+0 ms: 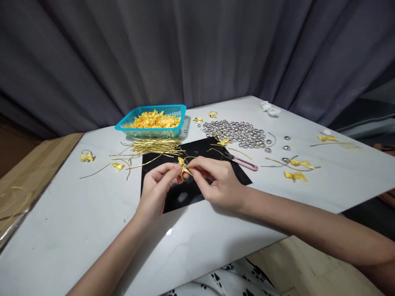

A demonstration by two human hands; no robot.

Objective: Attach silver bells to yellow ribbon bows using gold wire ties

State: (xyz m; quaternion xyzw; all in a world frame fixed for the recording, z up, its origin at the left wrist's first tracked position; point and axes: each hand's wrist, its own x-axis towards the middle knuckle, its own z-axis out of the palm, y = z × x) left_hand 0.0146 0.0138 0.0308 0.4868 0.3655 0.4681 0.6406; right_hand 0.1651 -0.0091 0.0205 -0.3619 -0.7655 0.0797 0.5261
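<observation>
- Patterned cloth (212,283), cut off below the white tabletop (92,230).
- Left hand (154,185) and right hand (220,181), fingers pinched closed on a yellow bow (180,162); fingertips partly hide it.
- Black sheet (197,152) underneath, partly covered.
- Teal basket (138,132) behind, bottom hidden.
- Gray curtain (216,49) beyond, running out of view.

The basket (182,107) looks like plastic, smooth and turquoise, with a wall full of small holes, while the bows (151,119) in it seem to be of satin-like yellow cloth with a soft shine. The beads (236,133) are silvery and very glossy, and the gold wires (157,146) have a metallic shine. The table (92,213) is smooth and reflects light, the curtain (154,49) is matt cloth, and the box (38,158) is brown cardboard.
</observation>
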